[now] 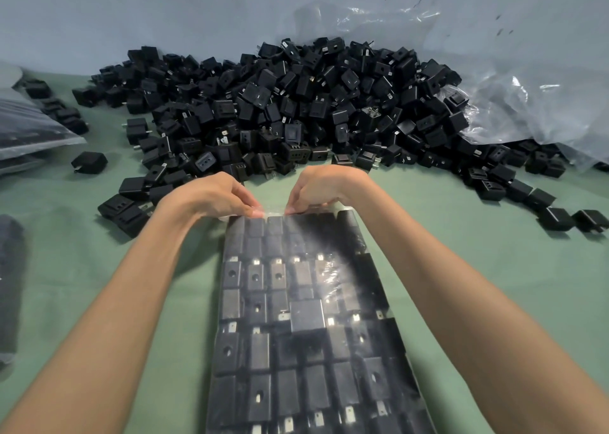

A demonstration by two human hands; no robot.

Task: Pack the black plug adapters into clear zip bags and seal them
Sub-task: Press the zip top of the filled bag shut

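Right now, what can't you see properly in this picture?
Head view only.
Zip strip of the filled bag: the left hand and right hand pinch over it, sealed or not unclear.
Its near end: cut off by the bottom edge.
Other bags: cut by the left edge.

On the bench (99, 285), directly before you: one filled zip bag (296, 318), your left hand (211, 196) and right hand (326, 186) on its far edge. Behind it: heap of plug adapters (280, 104). Right of heap: plastic sheet (514, 104). Far left: packed bags (29, 127)
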